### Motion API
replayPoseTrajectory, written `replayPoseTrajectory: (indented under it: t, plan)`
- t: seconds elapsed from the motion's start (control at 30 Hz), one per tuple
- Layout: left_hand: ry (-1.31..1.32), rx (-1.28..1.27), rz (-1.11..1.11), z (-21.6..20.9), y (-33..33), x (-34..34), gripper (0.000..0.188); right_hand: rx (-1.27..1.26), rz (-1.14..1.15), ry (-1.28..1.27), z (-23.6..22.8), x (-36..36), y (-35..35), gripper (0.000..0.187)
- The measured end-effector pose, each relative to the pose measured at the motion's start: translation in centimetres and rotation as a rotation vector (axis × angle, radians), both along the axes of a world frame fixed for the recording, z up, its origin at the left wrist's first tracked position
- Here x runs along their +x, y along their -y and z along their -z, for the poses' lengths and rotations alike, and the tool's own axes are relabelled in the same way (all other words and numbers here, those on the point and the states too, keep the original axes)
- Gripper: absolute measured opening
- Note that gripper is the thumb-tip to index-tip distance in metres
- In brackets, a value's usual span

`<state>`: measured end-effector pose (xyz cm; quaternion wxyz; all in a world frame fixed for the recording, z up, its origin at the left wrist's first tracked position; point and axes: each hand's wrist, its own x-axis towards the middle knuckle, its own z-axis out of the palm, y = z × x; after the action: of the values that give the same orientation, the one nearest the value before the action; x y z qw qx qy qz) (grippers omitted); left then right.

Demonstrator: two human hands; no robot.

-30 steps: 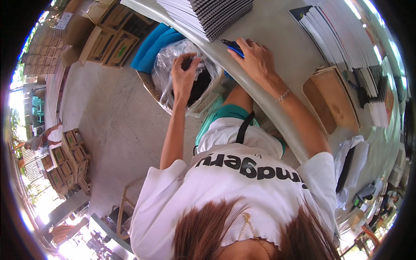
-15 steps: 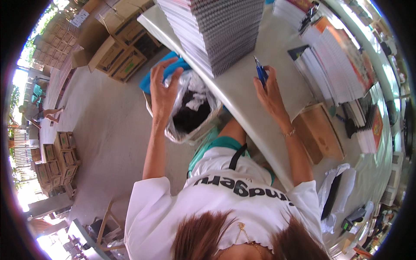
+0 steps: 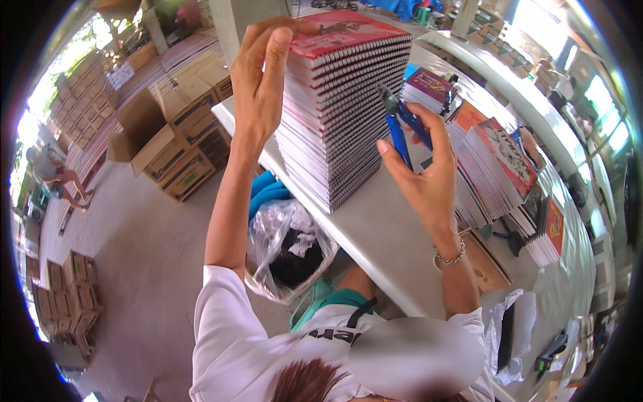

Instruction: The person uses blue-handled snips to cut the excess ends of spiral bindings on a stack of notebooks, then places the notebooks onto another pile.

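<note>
A tall stack of spiral-bound notebooks (image 3: 348, 114) with red covers stands on the table, its dark coils facing right. My left hand (image 3: 258, 87) is up at the stack's top left edge. Its fingers reach over the top red cover and its thumb stands apart, holding nothing. In my right hand (image 3: 432, 174) is a pair of blue-handled pliers (image 3: 400, 137), handles spread. Their metal jaws are close to the coils on the right side of the stack; whether they touch cannot be told.
A bin lined with clear plastic (image 3: 288, 258), holding dark and white scraps, stands below the grey table (image 3: 375, 234). More notebooks (image 3: 492, 174) and a shallow wooden box (image 3: 485, 261) lie to the right. Cardboard boxes (image 3: 181, 127) are stacked at left; a person (image 3: 57, 177) is far left.
The view has tilted up, showing the stack's top. My left hand has risen from beside the bin to the stack's top edge. My right hand has brought the pliers to the coils, their handles now spread.
</note>
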<state>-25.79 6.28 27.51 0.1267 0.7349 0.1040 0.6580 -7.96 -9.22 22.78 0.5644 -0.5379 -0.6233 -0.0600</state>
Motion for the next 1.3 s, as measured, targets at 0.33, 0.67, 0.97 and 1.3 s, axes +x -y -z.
replayPoseTrajectory:
  t: [0.33, 0.67, 0.97, 1.3]
  plan:
    - [-0.011, 0.099, -0.08, 1.4, -1.7, 2.1, 0.042, 0.111, 0.144, 0.099, -0.5, -2.9, -1.9, 0.059]
    - [0.113, 0.055, -0.061, 1.7, -1.6, 2.9, 0.027, 0.094, 0.071, 0.056, 0.1, -3.9, -3.4, 0.063]
    - [0.082, 0.019, -0.111, 1.7, -1.2, 2.6, 0.035, 0.138, 0.082, 0.017, 0.0, -5.1, -3.5, 0.062]
    - [0.172, -0.012, -0.037, 1.7, -1.3, 3.2, 0.037, 0.131, 0.042, -0.011, 0.7, -4.8, -3.8, 0.057]
